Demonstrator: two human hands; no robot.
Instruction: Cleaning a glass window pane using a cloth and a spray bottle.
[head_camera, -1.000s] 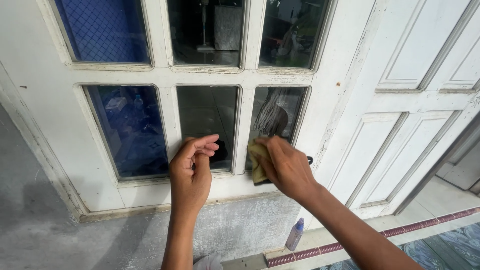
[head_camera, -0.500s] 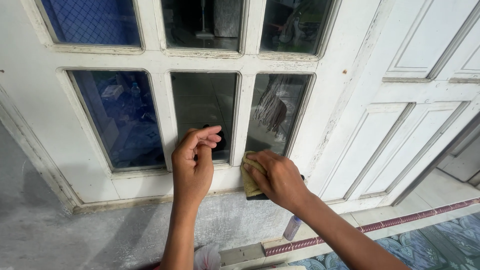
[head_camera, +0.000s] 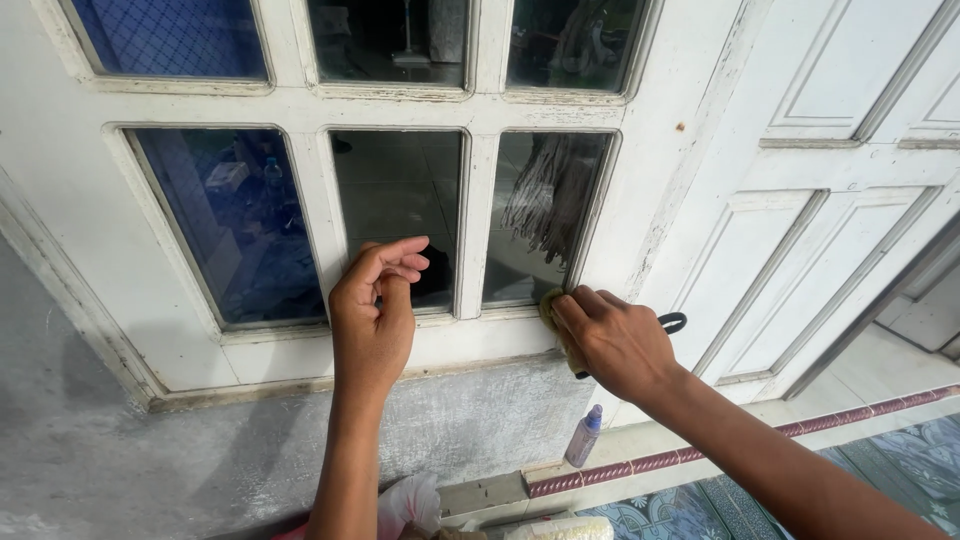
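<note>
Head view: right hand (head_camera: 620, 345) fingers clamped on yellow cloth (head_camera: 560, 330), pressed at lower right pane's (head_camera: 545, 215) bottom corner. Left hand (head_camera: 375, 320) loosely curled, empty, against the frame (head_camera: 470, 225). Streaks remain on that pane; wiping looks unfinished.

Left hand (head_camera: 372, 312) raised, fingers curled, right hand (head_camera: 618, 340) palm down, gripping

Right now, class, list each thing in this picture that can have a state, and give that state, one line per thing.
Left hand: loosely curled, holding nothing, raised at the middle pane.
Right hand: grip closed on the yellow cloth, pressing it against the frame at the right pane's lower corner.
White window frame: shut, paint worn and chipped.
Spray bottle: upright on the floor, cap on.
White door: panelled; open or shut cannot be told.
</note>
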